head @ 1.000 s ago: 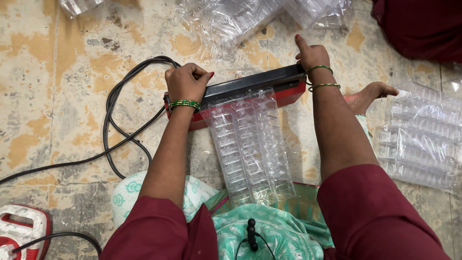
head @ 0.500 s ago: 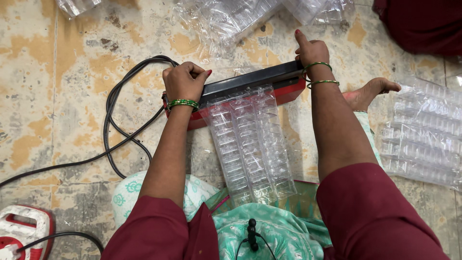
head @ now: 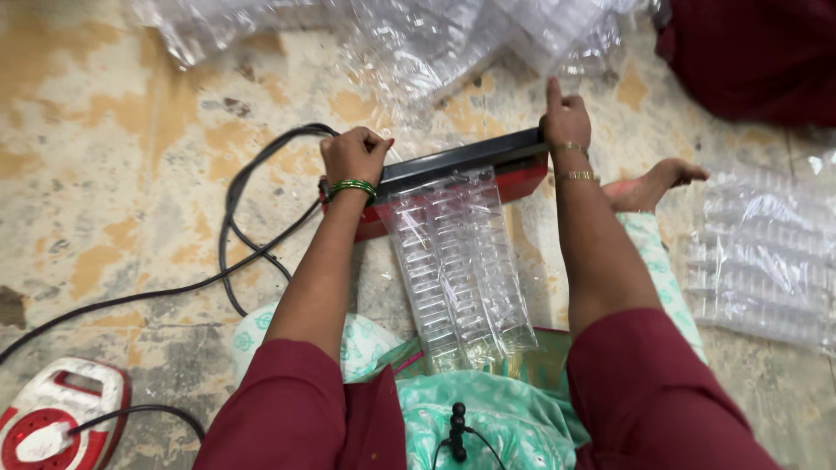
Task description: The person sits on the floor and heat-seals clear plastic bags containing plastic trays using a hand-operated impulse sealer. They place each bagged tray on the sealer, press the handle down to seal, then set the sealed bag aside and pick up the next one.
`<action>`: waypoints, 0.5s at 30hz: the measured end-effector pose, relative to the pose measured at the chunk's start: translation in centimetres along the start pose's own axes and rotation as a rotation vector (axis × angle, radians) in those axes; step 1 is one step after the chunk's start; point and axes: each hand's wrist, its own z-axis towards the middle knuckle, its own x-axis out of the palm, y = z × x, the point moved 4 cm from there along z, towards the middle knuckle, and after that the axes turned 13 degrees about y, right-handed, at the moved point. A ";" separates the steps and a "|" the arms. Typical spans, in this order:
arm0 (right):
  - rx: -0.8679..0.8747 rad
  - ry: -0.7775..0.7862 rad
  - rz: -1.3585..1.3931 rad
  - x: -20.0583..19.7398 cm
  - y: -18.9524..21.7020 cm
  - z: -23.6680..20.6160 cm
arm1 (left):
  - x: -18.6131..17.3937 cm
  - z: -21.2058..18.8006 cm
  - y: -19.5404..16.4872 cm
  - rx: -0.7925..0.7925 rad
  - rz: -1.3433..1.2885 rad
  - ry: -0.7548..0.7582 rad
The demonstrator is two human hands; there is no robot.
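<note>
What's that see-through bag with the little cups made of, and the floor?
The clear bag looks like thin, glossy plastic film: it is see-through, crinkled and shiny. The stacked cups inside seem clear plastic too. The floor looks like worn, matte stone or cement, blotchy and pitted.

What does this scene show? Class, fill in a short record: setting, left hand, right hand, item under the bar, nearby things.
Setting: worn floor, person seated, seen from above
Left hand: fist pressing on the sealer bar
Right hand: on the bar's other end, finger raised
Under the bar: clear bag of cups
Nearby: black cable, sealed packs, red-white reel
</note>
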 end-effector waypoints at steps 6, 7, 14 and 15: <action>0.165 0.449 0.390 1.0 -9.4 -11.2 | -2.7 -1.1 -1.2 0.132 -0.102 -0.169; -0.066 0.545 0.419 1.3 -10.6 -14.1 | -2.9 -2.0 -1.7 0.205 -0.073 -0.239; 0.202 0.890 0.235 4.3 -17.4 -25.7 | 4.6 -16.5 0.8 -0.257 -0.148 -0.303; 0.179 0.881 0.261 4.5 -17.2 -25.8 | 6.9 -17.7 1.7 -0.421 -0.286 -0.116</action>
